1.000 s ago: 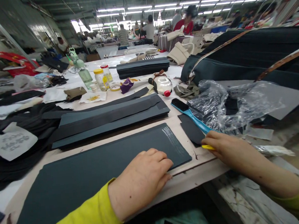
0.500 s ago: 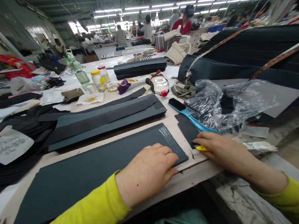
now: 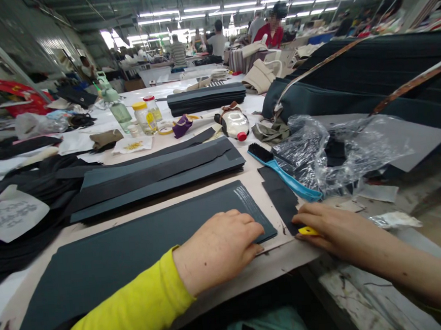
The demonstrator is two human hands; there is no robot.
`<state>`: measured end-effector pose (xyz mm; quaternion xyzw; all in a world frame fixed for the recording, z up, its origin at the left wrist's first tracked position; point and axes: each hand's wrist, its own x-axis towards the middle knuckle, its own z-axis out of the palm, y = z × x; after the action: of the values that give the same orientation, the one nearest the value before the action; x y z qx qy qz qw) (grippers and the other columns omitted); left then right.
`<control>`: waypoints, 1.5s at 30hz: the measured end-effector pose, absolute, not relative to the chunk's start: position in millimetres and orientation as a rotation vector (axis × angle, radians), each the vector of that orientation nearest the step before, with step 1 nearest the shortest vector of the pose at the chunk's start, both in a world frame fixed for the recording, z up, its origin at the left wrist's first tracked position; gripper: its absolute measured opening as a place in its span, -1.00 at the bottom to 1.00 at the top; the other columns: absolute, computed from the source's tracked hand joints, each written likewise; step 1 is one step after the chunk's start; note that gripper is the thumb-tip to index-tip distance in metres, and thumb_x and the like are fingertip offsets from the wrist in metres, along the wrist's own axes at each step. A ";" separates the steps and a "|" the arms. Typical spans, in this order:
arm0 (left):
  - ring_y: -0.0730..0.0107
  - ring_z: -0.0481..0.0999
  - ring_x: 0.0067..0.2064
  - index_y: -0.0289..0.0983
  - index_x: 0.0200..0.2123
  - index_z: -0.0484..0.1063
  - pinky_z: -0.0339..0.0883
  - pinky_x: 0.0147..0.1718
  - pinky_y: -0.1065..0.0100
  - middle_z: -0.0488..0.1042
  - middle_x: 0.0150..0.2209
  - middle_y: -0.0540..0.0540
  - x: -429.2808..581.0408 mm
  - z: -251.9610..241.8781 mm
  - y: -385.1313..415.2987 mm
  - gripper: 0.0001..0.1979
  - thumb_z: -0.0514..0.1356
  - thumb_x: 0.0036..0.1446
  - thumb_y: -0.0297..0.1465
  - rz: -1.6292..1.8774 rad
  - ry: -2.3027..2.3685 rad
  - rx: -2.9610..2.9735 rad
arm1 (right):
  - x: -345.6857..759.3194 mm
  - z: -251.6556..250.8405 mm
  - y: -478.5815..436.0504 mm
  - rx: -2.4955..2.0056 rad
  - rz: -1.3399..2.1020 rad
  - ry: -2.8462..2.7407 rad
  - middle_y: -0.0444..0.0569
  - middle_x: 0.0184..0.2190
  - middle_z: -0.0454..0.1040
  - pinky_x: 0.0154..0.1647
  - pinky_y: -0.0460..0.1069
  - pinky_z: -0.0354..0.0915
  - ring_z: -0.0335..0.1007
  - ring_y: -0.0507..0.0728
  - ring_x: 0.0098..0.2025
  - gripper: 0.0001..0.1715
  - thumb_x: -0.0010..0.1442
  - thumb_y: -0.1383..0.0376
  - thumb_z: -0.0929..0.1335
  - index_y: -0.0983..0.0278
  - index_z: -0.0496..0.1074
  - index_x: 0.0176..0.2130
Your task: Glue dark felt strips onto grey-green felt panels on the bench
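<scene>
Dark green panel (image 3: 136, 253) lies along the near edge of the surface (image 3: 253, 183), my left hand (image 3: 223, 251) on it by the near right corner; whether those fingers grip anything, I cannot tell. My right hand (image 3: 325, 228) grips one yellow tool (image 3: 308, 231). Toward the far edge stand two lidded jars (image 3: 147, 121) and one green bottle (image 3: 120, 114), contents unclear. Handwriting on one paper (image 3: 12, 214), near the left edge, is illegible.

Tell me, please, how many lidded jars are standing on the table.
2: the yellow-lidded jar stands to the right of the green bottle, and the red-lidded jar stands just behind that one, partly covered. Others may be hidden.
</scene>
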<state>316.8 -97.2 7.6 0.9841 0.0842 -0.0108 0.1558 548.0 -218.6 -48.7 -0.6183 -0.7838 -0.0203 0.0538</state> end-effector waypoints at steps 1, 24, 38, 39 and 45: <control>0.25 0.43 -0.14 -0.26 -0.17 0.38 0.33 -0.13 0.26 0.46 -0.20 -0.10 317.2 7.5 -96.9 -0.81 0.08 0.17 -0.34 -0.039 0.239 2.815 | 547.7 -48.9 -220.6 -1.875 -0.060 -2.381 -0.03 -0.33 0.34 -0.38 -0.07 0.27 0.34 0.07 -0.34 -0.85 0.09 0.37 0.31 0.27 0.41 -0.26; 0.61 0.26 -0.51 -0.33 -0.36 0.34 0.18 -0.55 0.53 0.28 -0.49 0.07 346.6 -17.6 -37.6 -0.81 0.19 0.00 -0.31 0.063 0.663 1.602 | 478.7 -34.1 -215.6 -1.523 -0.714 -2.329 0.12 -0.25 0.39 -0.36 -0.01 0.31 0.29 0.13 -0.28 -0.55 0.16 0.55 0.08 0.44 0.32 -0.03; 0.48 0.23 -0.50 -0.28 -0.53 0.34 0.04 -0.51 0.42 0.29 -0.57 0.08 362.1 -38.2 -12.7 -0.84 0.17 -0.04 -0.31 0.201 0.888 2.172 | 481.5 -57.3 -199.2 -1.670 -0.635 -2.296 0.12 -0.28 0.36 -0.37 0.02 0.23 0.25 0.17 -0.30 -0.61 0.12 0.56 0.15 0.45 0.39 -0.10; 0.47 0.24 -0.49 -0.28 -0.53 0.34 0.04 -0.51 0.42 0.29 -0.57 0.07 362.2 -39.7 -13.0 -0.84 0.17 -0.03 -0.32 0.205 0.897 2.191 | 481.2 -59.0 -198.7 -1.684 -0.626 -2.296 0.12 -0.27 0.36 -0.37 0.01 0.22 0.24 0.17 -0.30 -0.61 0.12 0.56 0.15 0.45 0.39 -0.10; 0.46 0.26 -0.49 -0.28 -0.53 0.35 0.05 -0.53 0.43 0.32 -0.57 0.05 363.3 -41.7 -14.5 -0.85 0.16 -0.02 -0.32 0.190 0.917 2.265 | 479.5 -64.2 -198.4 -1.706 -0.579 -2.278 0.11 -0.27 0.36 -0.35 0.02 0.20 0.23 0.17 -0.29 -0.63 0.12 0.56 0.16 0.44 0.40 -0.12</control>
<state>363.3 -14.5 -41.7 0.8695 0.3520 0.0729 0.3387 479.5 -198.4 -64.2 -0.5833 -0.7789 -0.1978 0.1181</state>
